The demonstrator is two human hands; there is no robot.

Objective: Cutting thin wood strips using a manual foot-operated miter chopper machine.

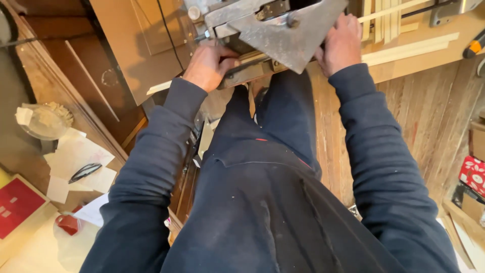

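Both hands up on the grey metal machine, shot looking straight down over a dark blue top and trousers.

Left hand is curled in a loose fist against the left side of the metal machine, knuckles bent, thumb tucked toward a dark bar there; right hand lies over the right edge of its triangular plate, fingers pressed together and wrapped round the far side, so can't tell what the tips are doing. Pale wood strips sit just beside the right hand. Packages: a red flat box with pale squares at lower left, a small red tub near it, loose white paper sheets, and a red-and-white patterned box at the right edge.
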